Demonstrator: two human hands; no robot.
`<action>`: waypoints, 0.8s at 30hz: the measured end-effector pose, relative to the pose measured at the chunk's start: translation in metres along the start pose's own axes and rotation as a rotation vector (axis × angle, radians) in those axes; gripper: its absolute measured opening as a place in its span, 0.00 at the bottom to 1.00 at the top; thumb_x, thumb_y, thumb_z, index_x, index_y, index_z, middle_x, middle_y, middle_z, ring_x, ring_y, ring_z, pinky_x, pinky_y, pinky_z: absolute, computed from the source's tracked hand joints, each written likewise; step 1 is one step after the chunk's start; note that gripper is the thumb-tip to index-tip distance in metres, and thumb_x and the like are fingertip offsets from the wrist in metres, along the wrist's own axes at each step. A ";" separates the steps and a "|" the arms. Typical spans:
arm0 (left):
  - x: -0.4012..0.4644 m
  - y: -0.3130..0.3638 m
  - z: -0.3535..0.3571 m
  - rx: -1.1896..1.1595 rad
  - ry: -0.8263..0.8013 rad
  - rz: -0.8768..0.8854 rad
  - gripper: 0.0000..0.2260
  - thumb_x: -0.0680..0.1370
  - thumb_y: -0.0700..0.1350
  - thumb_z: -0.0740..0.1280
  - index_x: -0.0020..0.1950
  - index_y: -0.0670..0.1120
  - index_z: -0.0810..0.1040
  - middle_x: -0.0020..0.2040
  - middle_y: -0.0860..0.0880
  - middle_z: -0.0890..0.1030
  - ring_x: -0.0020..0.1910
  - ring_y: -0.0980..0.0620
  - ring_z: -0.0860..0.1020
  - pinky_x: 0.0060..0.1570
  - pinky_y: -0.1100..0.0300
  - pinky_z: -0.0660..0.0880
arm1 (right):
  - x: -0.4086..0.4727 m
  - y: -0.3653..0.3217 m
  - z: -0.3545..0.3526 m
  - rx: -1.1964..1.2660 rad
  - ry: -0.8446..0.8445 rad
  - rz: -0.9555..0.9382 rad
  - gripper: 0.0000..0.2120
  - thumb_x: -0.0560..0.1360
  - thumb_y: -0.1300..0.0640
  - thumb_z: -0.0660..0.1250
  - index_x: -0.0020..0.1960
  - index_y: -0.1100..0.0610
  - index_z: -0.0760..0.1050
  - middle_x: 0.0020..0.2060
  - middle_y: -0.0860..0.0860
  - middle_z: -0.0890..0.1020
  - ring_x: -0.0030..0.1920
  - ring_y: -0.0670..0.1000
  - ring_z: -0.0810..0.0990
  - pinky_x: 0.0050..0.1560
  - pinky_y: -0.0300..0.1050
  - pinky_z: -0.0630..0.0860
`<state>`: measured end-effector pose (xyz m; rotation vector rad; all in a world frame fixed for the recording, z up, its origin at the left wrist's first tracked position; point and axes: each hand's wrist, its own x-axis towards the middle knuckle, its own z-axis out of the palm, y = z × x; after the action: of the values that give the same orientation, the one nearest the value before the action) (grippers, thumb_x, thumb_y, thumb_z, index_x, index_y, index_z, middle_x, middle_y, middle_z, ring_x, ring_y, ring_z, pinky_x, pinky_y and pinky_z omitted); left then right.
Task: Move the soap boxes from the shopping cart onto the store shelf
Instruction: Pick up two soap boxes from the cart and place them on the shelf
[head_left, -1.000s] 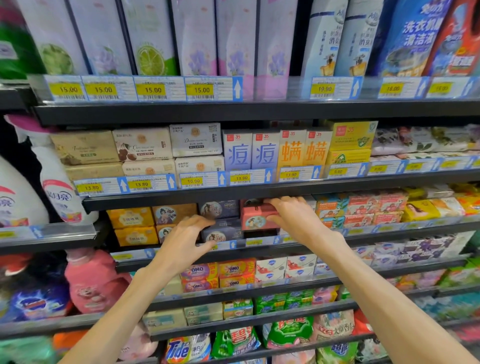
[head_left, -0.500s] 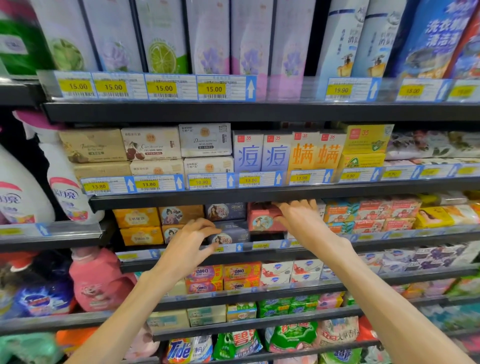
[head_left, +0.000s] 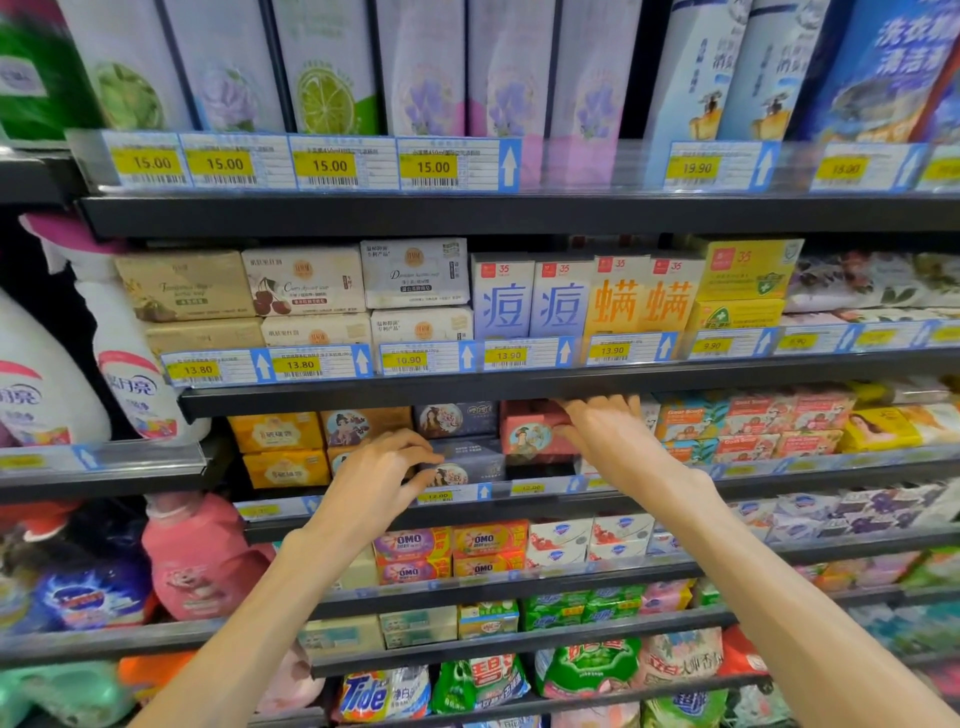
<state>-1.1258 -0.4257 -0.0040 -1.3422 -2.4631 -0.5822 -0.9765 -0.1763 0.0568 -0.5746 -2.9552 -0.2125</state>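
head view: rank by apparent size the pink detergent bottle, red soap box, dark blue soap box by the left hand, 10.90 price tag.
1. pink detergent bottle, clearly largest.
2-3. red soap box and dark blue soap box: look alike, each partly hidden by a hand; not ranked.
4. 10.90 price tag, smallest.

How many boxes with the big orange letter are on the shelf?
2. Both tall cardboard boxes stand upright, side by side, on the shelf above the hands: the left orange-letter box beside the blue-letter boxes, the right orange-letter box beside the yellow boxes. More may hide behind.
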 end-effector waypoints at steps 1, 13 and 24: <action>0.001 -0.001 0.001 -0.004 0.007 0.003 0.10 0.78 0.50 0.70 0.59 0.54 0.84 0.56 0.58 0.81 0.56 0.55 0.78 0.52 0.58 0.76 | 0.001 0.000 0.000 0.000 -0.009 0.002 0.20 0.83 0.46 0.58 0.70 0.54 0.70 0.58 0.56 0.80 0.61 0.62 0.75 0.66 0.57 0.64; 0.010 -0.004 0.023 0.061 0.062 0.003 0.11 0.77 0.52 0.71 0.58 0.51 0.83 0.53 0.53 0.81 0.53 0.50 0.79 0.53 0.51 0.78 | 0.001 0.001 0.004 0.017 0.001 0.007 0.22 0.83 0.46 0.59 0.74 0.53 0.67 0.60 0.57 0.79 0.63 0.63 0.74 0.70 0.59 0.62; 0.005 -0.011 0.026 0.113 0.084 -0.006 0.10 0.77 0.51 0.71 0.56 0.50 0.82 0.53 0.52 0.80 0.52 0.50 0.78 0.49 0.53 0.79 | 0.005 0.001 0.009 0.019 0.020 -0.029 0.24 0.82 0.45 0.58 0.76 0.50 0.64 0.66 0.56 0.76 0.68 0.62 0.70 0.73 0.59 0.57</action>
<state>-1.1389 -0.4150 -0.0271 -1.2419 -2.3950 -0.4831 -0.9812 -0.1720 0.0483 -0.5238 -2.9444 -0.1919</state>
